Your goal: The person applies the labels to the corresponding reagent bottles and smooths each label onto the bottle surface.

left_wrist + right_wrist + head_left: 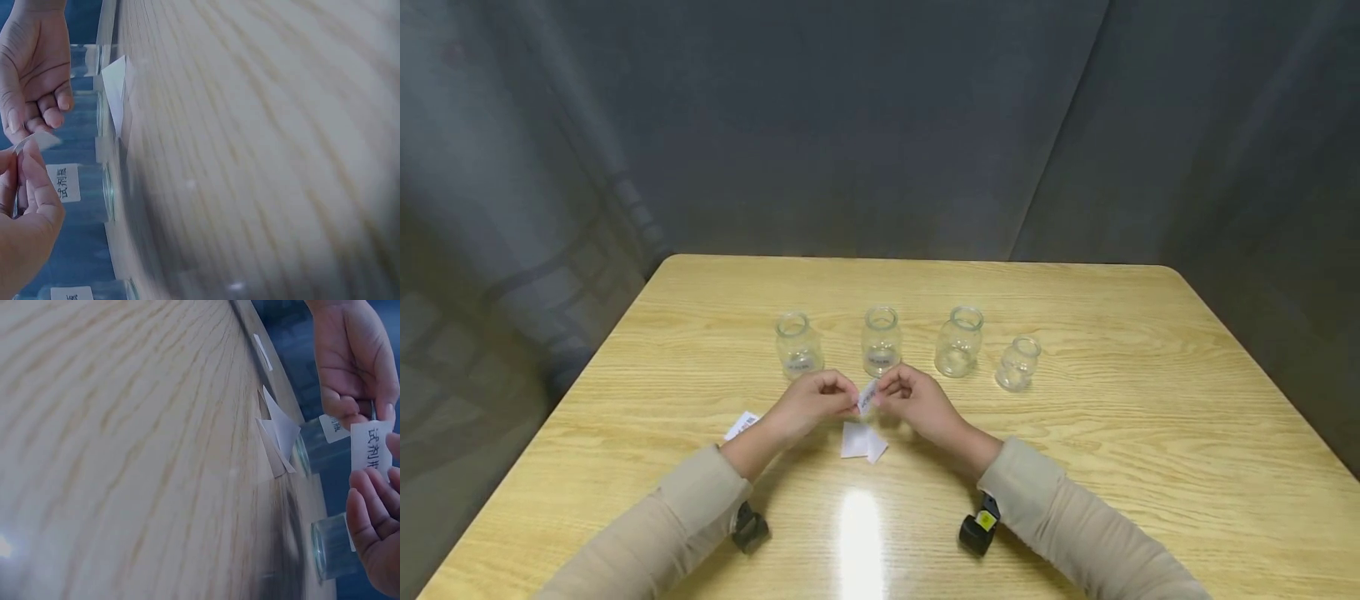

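A small white label (867,398) with dark handwritten characters is held between both hands, in front of the second glass jar (882,354). My left hand (812,404) pinches one end of it between thumb and fingers. At the other end, the thumb and fingertips of my right hand (925,408) grip it. The right wrist view shows the writing on the label (370,447) face on. Beneath the hands lie folded pieces of white paper (853,440). A labelled jar (799,350) stands beyond the left hand, and the second jar also carries a label.
Farther right stand a jar (958,346) with no label visible and a smaller glass jar (1018,367). More white printed paper (742,425) lies beside the left wrist, partly covered by it. The wooden table (1150,400) ends at a dark curtain (850,125).
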{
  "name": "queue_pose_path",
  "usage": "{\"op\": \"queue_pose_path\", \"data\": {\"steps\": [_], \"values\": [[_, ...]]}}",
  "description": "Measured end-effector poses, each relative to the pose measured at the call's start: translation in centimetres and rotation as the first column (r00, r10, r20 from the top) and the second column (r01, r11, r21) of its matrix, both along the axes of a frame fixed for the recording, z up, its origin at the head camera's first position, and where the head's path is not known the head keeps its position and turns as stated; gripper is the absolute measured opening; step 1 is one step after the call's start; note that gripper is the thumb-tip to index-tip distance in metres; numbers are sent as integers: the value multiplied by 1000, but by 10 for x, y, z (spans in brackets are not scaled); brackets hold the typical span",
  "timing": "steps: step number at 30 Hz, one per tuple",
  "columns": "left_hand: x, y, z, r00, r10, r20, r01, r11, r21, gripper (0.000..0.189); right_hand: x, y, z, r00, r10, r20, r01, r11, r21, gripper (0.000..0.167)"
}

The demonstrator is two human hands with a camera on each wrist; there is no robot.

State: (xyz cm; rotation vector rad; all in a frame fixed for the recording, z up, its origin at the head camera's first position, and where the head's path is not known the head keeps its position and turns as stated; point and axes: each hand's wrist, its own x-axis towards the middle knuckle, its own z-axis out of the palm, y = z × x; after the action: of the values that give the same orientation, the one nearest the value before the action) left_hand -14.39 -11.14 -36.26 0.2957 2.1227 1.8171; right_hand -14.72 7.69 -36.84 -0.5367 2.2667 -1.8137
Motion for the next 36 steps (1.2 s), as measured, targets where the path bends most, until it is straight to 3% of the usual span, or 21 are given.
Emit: {"op": "queue_pose_path", "data": {"steps": [7, 14, 24, 30, 36], "values": [[-2, 8, 1, 999, -31, -36, 28, 997, -72, 17, 3, -2, 4, 998, 45, 40, -45, 999, 10, 25], [-3, 14, 1, 996, -67, -55, 62, 994, -92, 16, 5, -1, 5, 999, 42, 11, -42, 999, 33, 24], [-1, 18, 2, 999, 0, -53, -9, 983, -183, 11, 5, 1, 1, 1000, 26, -15, -25, 999, 37, 15], [0, 19, 2, 999, 23, -28, -27, 989, -143, 10, 6, 5, 2, 998, 20, -55, -15, 996, 90, 20], [1, 19, 4, 1000, -10, -12, 9, 999, -34, 6, 3, 13, 2, 996, 78, -41, -74, 993, 92, 20]]}}
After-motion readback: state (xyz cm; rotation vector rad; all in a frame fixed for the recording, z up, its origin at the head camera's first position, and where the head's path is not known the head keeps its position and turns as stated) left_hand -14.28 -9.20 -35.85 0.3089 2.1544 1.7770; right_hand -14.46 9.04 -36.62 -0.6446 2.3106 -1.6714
